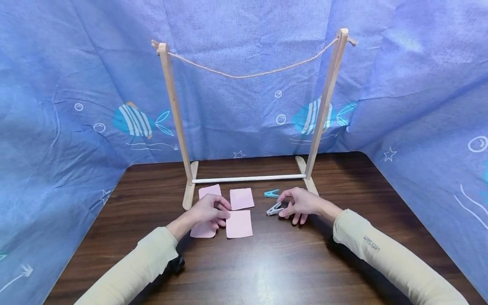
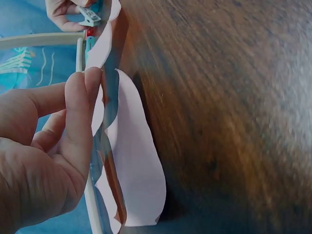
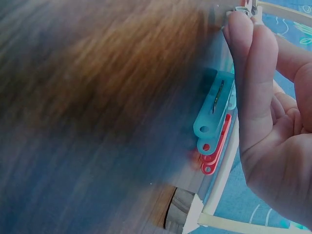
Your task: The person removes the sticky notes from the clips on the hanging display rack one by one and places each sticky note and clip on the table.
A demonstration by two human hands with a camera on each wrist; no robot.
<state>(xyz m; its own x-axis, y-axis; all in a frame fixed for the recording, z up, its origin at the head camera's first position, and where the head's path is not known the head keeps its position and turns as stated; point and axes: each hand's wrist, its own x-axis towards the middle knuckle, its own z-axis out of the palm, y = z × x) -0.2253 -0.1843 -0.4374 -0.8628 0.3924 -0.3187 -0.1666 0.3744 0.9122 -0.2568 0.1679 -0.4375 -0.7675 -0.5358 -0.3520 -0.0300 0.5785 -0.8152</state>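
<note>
My left hand (image 1: 209, 210) pinches the left edge of a pink square sheet (image 1: 239, 225), thumb and fingertip together. Whether the sheet is paper or cloth I cannot tell. Another pink square (image 1: 242, 198) lies just behind it, and more pink material (image 1: 203, 231) is partly hidden under that hand. On the right, my right hand (image 1: 299, 203) holds a pale grey clothespin (image 1: 273, 209) between thumb and index finger. A blue clothespin (image 1: 272, 193) lies behind it. The right wrist view also shows a teal clothespin (image 3: 214, 107) and red clothespins (image 3: 209, 163) beside that hand.
A wooden frame with two posts (image 1: 324, 106) stands at the back of the brown table (image 1: 263, 271). A slack rope (image 1: 240, 77) hangs between the post tops, and a white bar (image 1: 248, 178) joins their feet. Blue fish-print cloth (image 1: 244, 123) surrounds the table.
</note>
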